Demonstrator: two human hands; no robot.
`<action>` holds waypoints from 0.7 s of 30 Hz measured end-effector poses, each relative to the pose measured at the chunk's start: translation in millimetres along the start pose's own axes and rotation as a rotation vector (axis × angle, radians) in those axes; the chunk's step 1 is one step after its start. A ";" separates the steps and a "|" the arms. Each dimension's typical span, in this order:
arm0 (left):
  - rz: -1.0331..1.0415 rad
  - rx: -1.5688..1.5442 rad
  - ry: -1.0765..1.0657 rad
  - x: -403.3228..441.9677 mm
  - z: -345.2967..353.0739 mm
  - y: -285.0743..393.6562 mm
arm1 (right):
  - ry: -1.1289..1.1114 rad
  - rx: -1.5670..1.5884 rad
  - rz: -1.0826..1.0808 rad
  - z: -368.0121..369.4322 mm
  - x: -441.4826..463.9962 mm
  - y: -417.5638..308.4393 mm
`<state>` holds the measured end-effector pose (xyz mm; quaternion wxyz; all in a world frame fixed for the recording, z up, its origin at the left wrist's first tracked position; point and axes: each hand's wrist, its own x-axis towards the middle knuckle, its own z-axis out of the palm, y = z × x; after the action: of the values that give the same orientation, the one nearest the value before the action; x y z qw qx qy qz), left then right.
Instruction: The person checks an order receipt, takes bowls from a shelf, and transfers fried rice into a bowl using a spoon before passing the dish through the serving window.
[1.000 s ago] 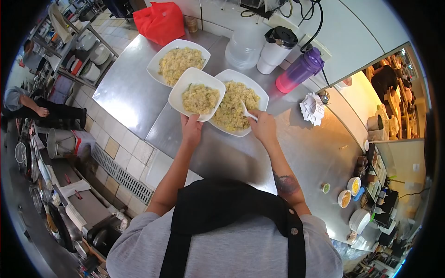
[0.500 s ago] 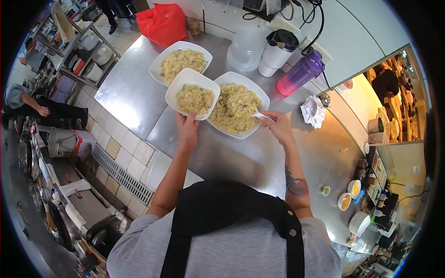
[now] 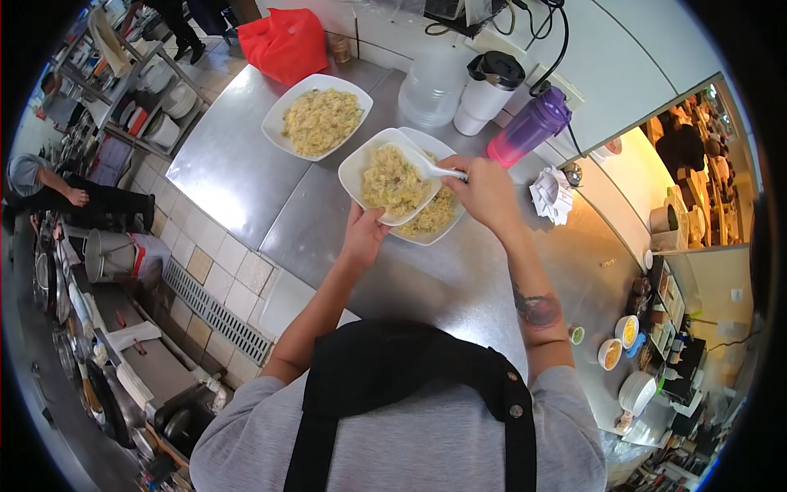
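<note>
My left hand point(image 3: 365, 236) is closed on the near rim of a small white bowl point(image 3: 350, 174), thumb on top. Fried rice point(image 3: 388, 179) lies in it. My right hand point(image 3: 487, 193) grips a white spoon point(image 3: 434, 170), whose head is inside the small bowl at the right edge of the rice. Held above a larger white bowl point(image 3: 432, 143), the small bowl hides much of it; fried rice point(image 3: 432, 218) shows at the larger one's lower right. A second large white bowl point(image 3: 275, 129) of fried rice stands to the left on the steel table point(image 3: 328, 217).
Along the wall stand a clear plastic jug point(image 3: 429, 90), a white tumbler point(image 3: 482, 102) and a purple-pink bottle point(image 3: 531, 125). A red bag point(image 3: 283, 45) lies at the far left, crumpled papers point(image 3: 551, 197) at the right. Small ingredient bowls point(image 3: 609, 353) sit near the right edge.
My left hand has moved the small bowl rightward over the larger bowl. My right hand has raised the spoon from the larger bowl's rice into the small bowl, where the rice pile looks bigger.
</note>
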<state>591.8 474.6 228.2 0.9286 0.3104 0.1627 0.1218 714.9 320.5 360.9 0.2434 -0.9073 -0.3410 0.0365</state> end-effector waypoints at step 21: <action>0.178 0.022 0.034 15.5 -52.8 24.6 | 0.175 -0.245 0.204 13.3 -28.7 72.5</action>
<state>583.0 527.2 200.0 0.9078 0.3317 0.1513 0.2074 733.5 260.7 312.4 0.1550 -0.9598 -0.2264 -0.0598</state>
